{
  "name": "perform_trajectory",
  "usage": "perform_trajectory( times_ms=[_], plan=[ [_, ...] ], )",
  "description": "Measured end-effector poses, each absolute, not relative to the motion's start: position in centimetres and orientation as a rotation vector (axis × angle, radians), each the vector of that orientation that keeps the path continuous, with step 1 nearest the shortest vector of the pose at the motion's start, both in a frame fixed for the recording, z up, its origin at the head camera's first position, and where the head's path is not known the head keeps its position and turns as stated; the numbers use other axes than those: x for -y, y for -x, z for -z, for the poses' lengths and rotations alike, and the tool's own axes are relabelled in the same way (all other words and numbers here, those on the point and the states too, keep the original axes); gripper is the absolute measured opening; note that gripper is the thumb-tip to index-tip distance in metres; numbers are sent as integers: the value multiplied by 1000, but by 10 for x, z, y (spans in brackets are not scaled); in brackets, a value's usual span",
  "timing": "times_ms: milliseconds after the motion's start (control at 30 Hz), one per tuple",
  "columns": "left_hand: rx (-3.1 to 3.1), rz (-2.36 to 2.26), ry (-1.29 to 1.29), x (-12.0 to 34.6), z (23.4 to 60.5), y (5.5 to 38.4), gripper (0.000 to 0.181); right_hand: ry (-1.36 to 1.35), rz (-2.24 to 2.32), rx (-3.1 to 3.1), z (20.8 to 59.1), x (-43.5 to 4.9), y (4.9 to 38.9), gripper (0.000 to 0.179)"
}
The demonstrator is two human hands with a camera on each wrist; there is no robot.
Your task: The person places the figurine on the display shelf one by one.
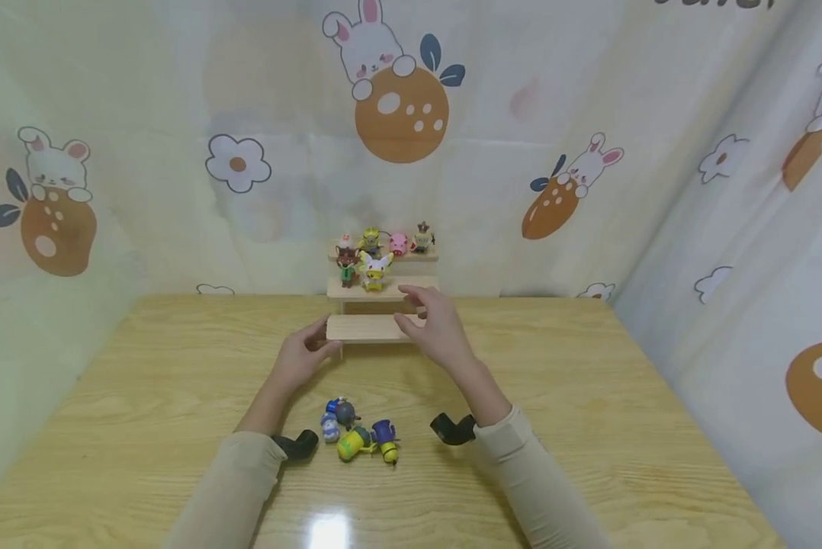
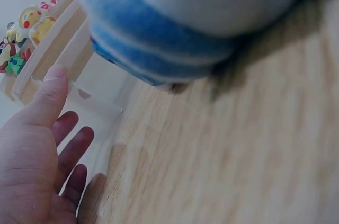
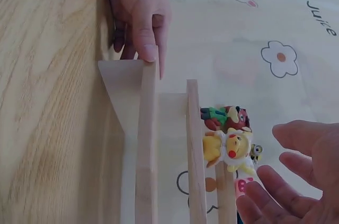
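Note:
My left hand (image 1: 300, 357) is at the left end of the small wooden tiered shelf's bottom board (image 1: 366, 328). Its thumb tip meets the board's end in the right wrist view, and its fingers are loosely extended beside it. Over the right part of the shelf hovers my right hand (image 1: 440, 324), fingers spread and slightly bent, holding nothing. On the middle tier stand a fox figure (image 1: 346, 268) in green and a yellow figure in a white hood (image 1: 374, 272), just beyond the right fingers (image 3: 270, 184). The top tier carries a pink pig figure (image 1: 398, 243) and a crowned figure (image 1: 422, 239).
Several toy figures lie on the table nearer the person, among them a blue-and-white one (image 1: 330, 428), a yellow-green one (image 1: 353, 443) and a purple-and-yellow one (image 1: 385, 440). Behind the shelf hangs a printed curtain (image 1: 274, 229). Black wrist mounts (image 1: 452, 429) sit by the sleeves.

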State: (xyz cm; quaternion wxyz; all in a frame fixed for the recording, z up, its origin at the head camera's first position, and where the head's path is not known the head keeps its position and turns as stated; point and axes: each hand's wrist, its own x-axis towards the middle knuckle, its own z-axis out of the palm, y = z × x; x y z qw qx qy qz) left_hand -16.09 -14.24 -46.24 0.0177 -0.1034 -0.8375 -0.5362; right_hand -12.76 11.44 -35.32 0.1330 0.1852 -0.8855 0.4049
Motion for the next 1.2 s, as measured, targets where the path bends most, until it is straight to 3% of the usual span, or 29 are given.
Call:
perform_trajectory(
  times_ms=[267, 433, 600, 833, 1200],
  plan=[
    [2602, 1664, 330, 143, 462, 160, 76, -702, -1095, 2704, 350, -101, 114, 49],
    [2604, 1633, 341, 146, 463, 161, 77, -1022, -732, 2853, 348, -75, 83, 39],
    [2619, 1629, 341, 145, 463, 160, 78, -1238, -330, 2904, 364, -45, 58, 43],
    [2634, 1605, 354, 143, 463, 159, 78, -1336, -11, 2912, 394, -33, 49, 53],
    [2597, 1630, 355, 143, 464, 160, 77, -1358, 59, 2826, 401, -29, 43, 35]
  ],
)
